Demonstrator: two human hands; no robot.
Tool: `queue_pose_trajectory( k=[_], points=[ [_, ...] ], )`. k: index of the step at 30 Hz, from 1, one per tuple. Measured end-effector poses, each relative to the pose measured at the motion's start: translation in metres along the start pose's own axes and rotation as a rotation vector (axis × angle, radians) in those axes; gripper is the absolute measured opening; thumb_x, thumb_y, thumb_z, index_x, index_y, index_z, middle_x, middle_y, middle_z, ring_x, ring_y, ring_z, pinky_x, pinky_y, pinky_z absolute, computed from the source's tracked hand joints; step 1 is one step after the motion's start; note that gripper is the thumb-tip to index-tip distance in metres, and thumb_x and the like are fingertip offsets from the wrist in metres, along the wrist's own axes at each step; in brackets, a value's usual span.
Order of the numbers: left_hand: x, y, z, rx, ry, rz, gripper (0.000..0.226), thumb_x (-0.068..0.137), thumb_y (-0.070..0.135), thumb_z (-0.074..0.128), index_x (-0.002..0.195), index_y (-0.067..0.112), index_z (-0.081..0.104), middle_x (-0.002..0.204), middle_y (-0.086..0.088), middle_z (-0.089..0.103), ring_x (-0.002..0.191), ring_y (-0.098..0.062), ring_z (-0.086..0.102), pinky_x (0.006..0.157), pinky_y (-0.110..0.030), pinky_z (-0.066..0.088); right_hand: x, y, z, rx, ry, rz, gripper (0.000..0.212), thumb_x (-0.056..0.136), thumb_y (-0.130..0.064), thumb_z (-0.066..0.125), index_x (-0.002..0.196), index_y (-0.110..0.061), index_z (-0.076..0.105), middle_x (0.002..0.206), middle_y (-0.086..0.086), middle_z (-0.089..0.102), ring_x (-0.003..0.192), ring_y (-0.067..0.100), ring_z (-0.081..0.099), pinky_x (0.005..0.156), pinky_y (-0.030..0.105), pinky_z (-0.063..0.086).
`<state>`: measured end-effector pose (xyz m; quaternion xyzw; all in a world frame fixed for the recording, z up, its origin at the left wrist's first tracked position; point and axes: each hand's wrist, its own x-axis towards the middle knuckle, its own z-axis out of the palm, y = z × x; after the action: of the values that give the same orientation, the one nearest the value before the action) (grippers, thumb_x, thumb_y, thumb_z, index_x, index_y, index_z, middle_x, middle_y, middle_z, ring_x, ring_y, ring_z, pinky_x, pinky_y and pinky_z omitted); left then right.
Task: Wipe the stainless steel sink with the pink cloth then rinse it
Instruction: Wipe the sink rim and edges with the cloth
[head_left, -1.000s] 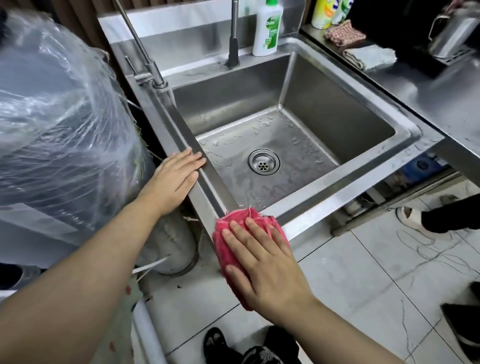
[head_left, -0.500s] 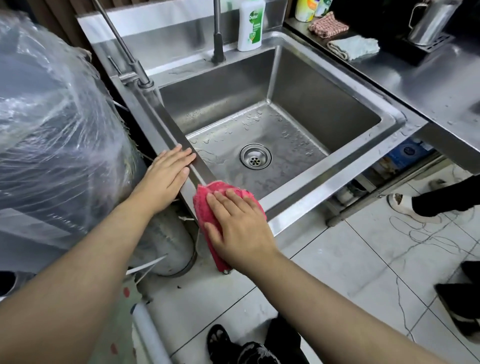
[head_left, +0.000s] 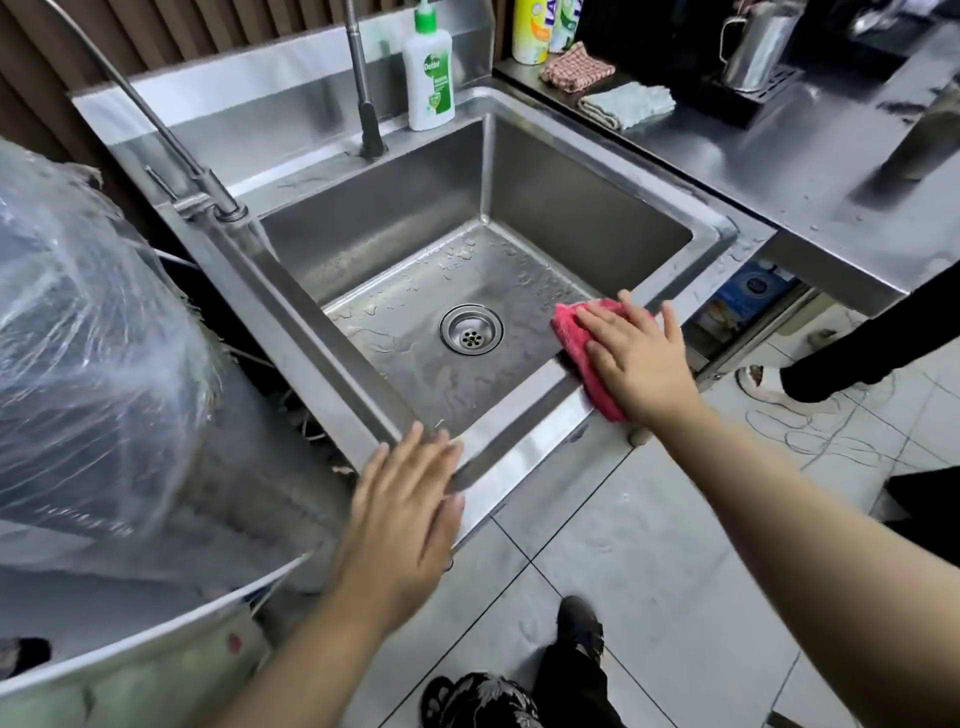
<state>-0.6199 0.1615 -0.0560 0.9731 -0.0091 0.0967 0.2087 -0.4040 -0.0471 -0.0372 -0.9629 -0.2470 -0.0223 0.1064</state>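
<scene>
**Front rim wipe has advanced to the right; basin and rinse outstanding**

The right hand (head_left: 636, 358) lies flat, fingers spread, pressing the pink cloth (head_left: 576, 338) onto the front rim of the stainless steel sink (head_left: 524, 441). It grips nothing; the cloth is pinned under the palm, with one edge showing beyond the fingers and lapping over the inner lip. A second ago this hand and cloth sat at the near left corner of the rim. They now sit well along the front edge, toward its right end. I judge that one pass along the front rim is nearly complete.

The left hand (head_left: 410, 504) has also shifted. It was resting on the left rim; it is now at the front left corner, open and flat, holding nothing, blurred.

Water droplets stand on the basin floor around the drain strainer (head_left: 471, 330). No water runs from the faucet (head_left: 366, 93). A soap bottle (head_left: 430, 78) stands on the back ledge.

Assessment: the basin walls, the floor and the rinse appear still to be done.
</scene>
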Motion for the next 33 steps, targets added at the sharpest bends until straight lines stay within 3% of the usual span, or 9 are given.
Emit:
queue_pose_trajectory(
  k=[4,7,11,17,19,21,24,29,33],
  points=[
    [-0.018,0.012,0.014,0.027,-0.01,0.019,0.052,0.099,0.037,0.02,0.135,0.011,0.048,0.143,-0.001,0.045,0.138,-0.017,0.029,0.114,-0.04,0.017,-0.031,-0.043,0.014,0.07,0.108,-0.131,0.05,0.086,-0.042,0.035,0.122,-0.019,0.062,0.123,0.003,0.064,0.122,0.03,0.052,0.107,0.053,0.026],
    [-0.015,0.013,0.016,0.038,0.004,0.027,0.052,0.099,0.037,0.02,0.133,0.011,0.05,0.139,0.0,0.048,0.135,-0.019,0.033,0.113,-0.038,0.017,-0.062,-0.065,0.023,0.094,0.105,-0.265,0.047,0.09,-0.049,0.04,0.121,-0.023,0.062,0.124,-0.004,0.063,0.125,0.024,0.05,0.108,0.047,0.023],
    [-0.014,0.015,0.019,0.036,0.04,0.042,0.05,0.099,0.036,0.022,0.132,0.011,0.05,0.138,0.001,0.048,0.132,-0.019,0.037,0.11,-0.04,0.021,-0.038,-0.016,0.015,0.104,0.089,-0.447,0.043,0.094,-0.047,0.036,0.119,-0.024,0.062,0.122,-0.006,0.064,0.123,0.019,0.048,0.108,0.042,0.025],
    [-0.009,0.019,0.013,0.016,0.045,-0.01,0.051,0.098,0.038,0.023,0.124,0.012,0.06,0.131,0.001,0.057,0.132,-0.011,0.037,0.109,-0.035,0.022,0.046,0.109,-0.008,0.011,0.117,-0.011,0.062,0.087,-0.052,0.016,0.127,-0.026,0.056,0.135,-0.006,0.054,0.137,0.02,0.032,0.111,0.04,-0.002],
    [0.0,0.026,0.01,-0.038,0.102,-0.029,0.047,0.098,0.037,0.026,0.118,0.014,0.062,0.127,0.0,0.059,0.132,-0.014,0.038,0.107,-0.035,0.024,0.056,0.111,-0.009,0.01,0.156,0.078,0.056,0.089,-0.045,0.023,0.124,-0.021,0.06,0.131,-0.002,0.058,0.135,0.024,0.035,0.111,0.036,-0.008],
    [0.015,0.037,0.014,-0.06,0.138,-0.058,0.044,0.098,0.037,0.028,0.117,0.014,0.061,0.129,-0.001,0.057,0.133,-0.02,0.038,0.109,-0.036,0.025,0.051,0.086,-0.004,0.044,0.197,0.027,0.041,0.087,-0.031,0.039,0.117,-0.019,0.064,0.122,0.002,0.064,0.126,0.028,0.046,0.112,0.033,0.0],
    [0.054,0.063,0.032,-0.077,0.13,-0.109,0.051,0.099,0.039,0.025,0.122,0.011,0.06,0.131,-0.002,0.056,0.135,-0.018,0.035,0.113,-0.034,0.02,0.016,0.045,0.008,0.119,0.212,-0.258,0.036,0.081,-0.023,0.055,0.116,-0.024,0.062,0.118,-0.003,0.064,0.115,0.025,0.052,0.104,0.044,0.027],
    [0.131,0.111,0.068,-0.028,0.103,-0.104,0.046,0.095,0.035,0.031,0.129,0.013,0.054,0.135,0.0,0.053,0.135,-0.016,0.032,0.109,-0.038,0.022,0.034,0.104,0.007,0.151,0.142,-0.593,0.033,0.094,-0.033,0.044,0.12,-0.023,0.061,0.121,0.0,0.064,0.116,0.025,0.056,0.103,0.049,0.035],
    [0.179,0.135,0.086,-0.023,0.222,-0.103,0.035,0.093,0.03,0.039,0.111,0.016,0.065,0.121,0.003,0.063,0.13,-0.016,0.041,0.109,-0.037,0.026,0.104,0.208,-0.018,0.082,0.185,-0.362,0.036,0.092,-0.032,0.037,0.123,-0.026,0.056,0.124,0.0,0.063,0.12,0.021,0.052,0.108,0.043,0.028]
  ],
)
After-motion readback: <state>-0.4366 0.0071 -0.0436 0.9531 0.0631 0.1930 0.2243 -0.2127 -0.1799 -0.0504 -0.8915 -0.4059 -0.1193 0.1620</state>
